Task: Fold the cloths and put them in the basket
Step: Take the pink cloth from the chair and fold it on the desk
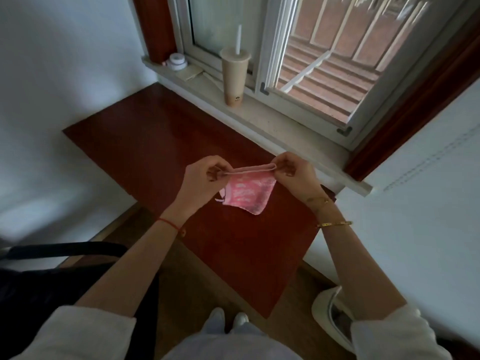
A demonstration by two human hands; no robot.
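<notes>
A small pink cloth (246,194) with a white pattern hangs over the red-brown table (145,141), its lower corner touching the tabletop. My left hand (207,175) pinches the left end of its folded top edge. My right hand (291,170) pinches the right end, and the edge is stretched straight between them. A white basket (324,307) stands on the floor at the lower right, partly hidden by my right forearm.
A tall drink cup (235,76) with a straw stands on the window sill (259,120) behind the table, next to a small white jar (178,62). A dark chair (52,268) is at the left. White walls flank the table on both sides.
</notes>
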